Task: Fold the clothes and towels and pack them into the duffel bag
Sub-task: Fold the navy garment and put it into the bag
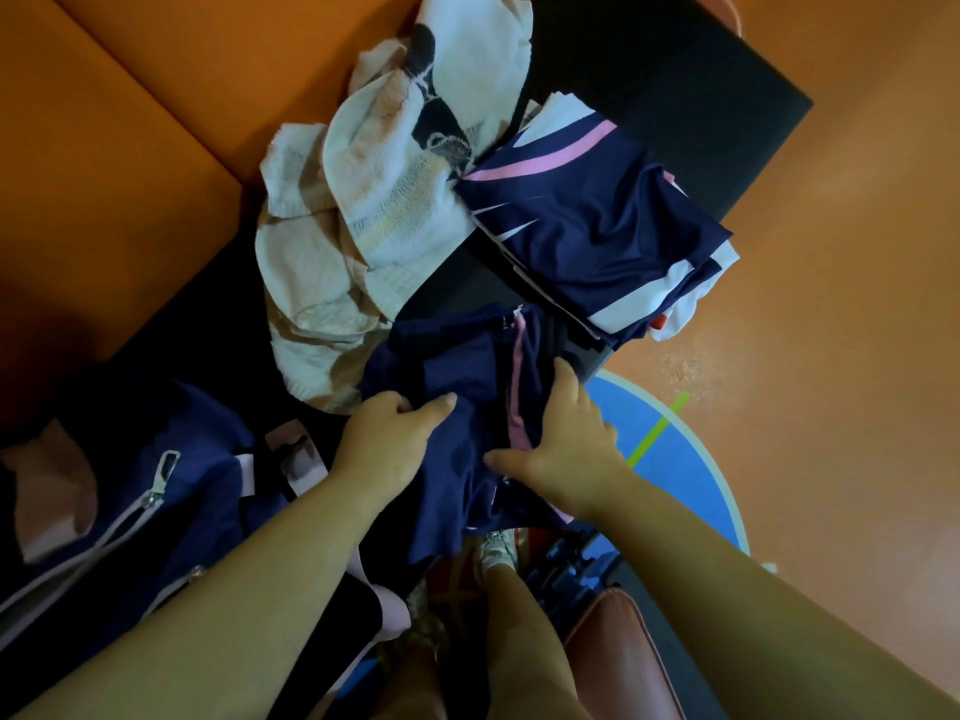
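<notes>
Orange sports flooring (pixel 831 252) surrounds a black table (pixel 675 70) seen from above, running from 7 o'clock to 1 o'clock.

Nearest, at 6 o'clock, two bare forearms reach forward over the person's white shoe (pixel 496 548). Both hands are on a pair of navy shorts (pixel 467 366) with a pink side stripe (pixel 517 407), rumpled at the table's near edge, one leg hanging over it. The left hand (pixel 387 439) has thumb and curled fingers bunching the cloth. The right hand (pixel 566 433) lies flat and spread on the striped side, thumb pointing toward 9 o'clock.

At 8 o'clock the navy duffel bag (pixel 171 459) sits just beside the left forearm, its zipper (pixel 156 491) undone.

Farther, at 12 o'clock, white towels (pixel 374 200) lie heaped and unfolded, touching the shorts. At 2 o'clock sits a neat stack of folded navy jerseys (pixel 597 220).

The shorts probably need smoothing first: pull the hanging leg onto the table, keep the right palm as an anchor along the stripe, and bring the left side across so the seams meet. Slippery fabric may slide off the edge.
</notes>
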{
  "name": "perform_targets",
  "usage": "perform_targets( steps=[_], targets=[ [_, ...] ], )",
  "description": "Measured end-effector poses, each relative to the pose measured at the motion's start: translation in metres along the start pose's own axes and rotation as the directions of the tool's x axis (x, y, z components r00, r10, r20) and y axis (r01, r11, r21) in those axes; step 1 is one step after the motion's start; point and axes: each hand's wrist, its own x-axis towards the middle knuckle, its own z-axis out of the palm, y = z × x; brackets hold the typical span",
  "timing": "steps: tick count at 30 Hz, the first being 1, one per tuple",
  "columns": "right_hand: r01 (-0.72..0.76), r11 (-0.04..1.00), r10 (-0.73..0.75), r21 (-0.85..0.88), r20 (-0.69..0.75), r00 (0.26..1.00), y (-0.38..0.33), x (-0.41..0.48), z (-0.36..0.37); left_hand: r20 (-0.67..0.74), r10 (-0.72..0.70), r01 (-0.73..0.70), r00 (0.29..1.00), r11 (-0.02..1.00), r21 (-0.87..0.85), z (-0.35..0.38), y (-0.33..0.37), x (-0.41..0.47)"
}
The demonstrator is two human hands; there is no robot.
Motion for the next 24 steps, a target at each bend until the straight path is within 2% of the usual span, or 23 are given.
perform_targets(
  steps=[3, 7, 9, 11, 12, 13, 14, 15, 16, 17, 20, 22, 24],
  targets=[
    [0.041, 0.990, -0.032, -0.133, 0.072, 0.997, -0.016, -0.006, 0.011, 0.092, -0.013, 0.010, 0.996, 1.000, 0.026, 0.007, 0.010, -0.003],
    [-0.022, 0.962, -0.001, -0.272, -0.082, 0.997, -0.026, 0.007, 0.032, 0.234, -0.046, 0.057, 0.971, 0.997, -0.042, 0.005, 0.012, -0.005],
    [-0.026, 0.937, -0.031, -0.348, -0.158, 0.987, -0.025, 0.015, 0.040, 0.299, -0.006, -0.003, 0.954, 1.000, 0.027, -0.002, 0.012, -0.007],
    [0.019, 0.924, -0.104, -0.382, -0.201, 0.974, -0.020, 0.021, 0.043, 0.355, 0.096, -0.178, 0.930, 0.962, 0.206, -0.012, 0.010, -0.009],
    [0.057, 0.918, -0.146, -0.393, -0.200, 0.969, -0.018, 0.023, 0.042, 0.362, 0.198, -0.323, 0.911, 0.888, 0.328, -0.018, 0.008, -0.009],
    [0.101, 0.908, -0.191, -0.407, -0.187, 0.964, -0.016, 0.024, 0.041, 0.358, 0.353, -0.493, 0.864, 0.735, 0.466, -0.025, 0.006, -0.010],
    [0.146, 0.894, -0.235, -0.424, -0.165, 0.958, -0.014, 0.025, 0.038, 0.372, 0.512, -0.623, 0.774, 0.513, 0.590, -0.029, 0.002, -0.009],
    [0.187, 0.876, -0.275, -0.445, -0.142, 0.951, -0.012, 0.027, 0.037, 0.411, 0.609, -0.671, 0.679, 0.285, 0.685, -0.031, -0.003, -0.007],
    [0.228, 0.849, -0.322, -0.477, -0.123, 0.939, -0.010, 0.028, 0.035, 0.444, 0.636, -0.657, 0.631, 0.134, 0.741, -0.033, -0.006, -0.006],
    [0.270, 0.809, -0.376, -0.523, -0.107, 0.920, -0.008, 0.029, 0.035, 0.449, 0.646, -0.628, 0.617, 0.061, 0.776, -0.032, -0.009, -0.005],
    [0.385, 0.694, -0.532, -0.609, -0.074, 0.843, -0.003, 0.029, 0.040, 0.457, 0.605, -0.592, 0.652, 0.030, 0.806, -0.025, -0.014, -0.001],
    [0.443, 0.626, -0.588, -0.642, -0.016, 0.809, 0.000, 0.029, 0.043, 0.468, 0.535, -0.579, 0.703, 0.050, 0.813, -0.021, -0.015, 0.001],
    [0.459, 0.612, -0.597, -0.644, 0.005, 0.802, 0.002, 0.030, 0.043, 0.490, 0.470, -0.593, 0.734, 0.093, 0.800, -0.018, -0.014, 0.004]
  ],
)
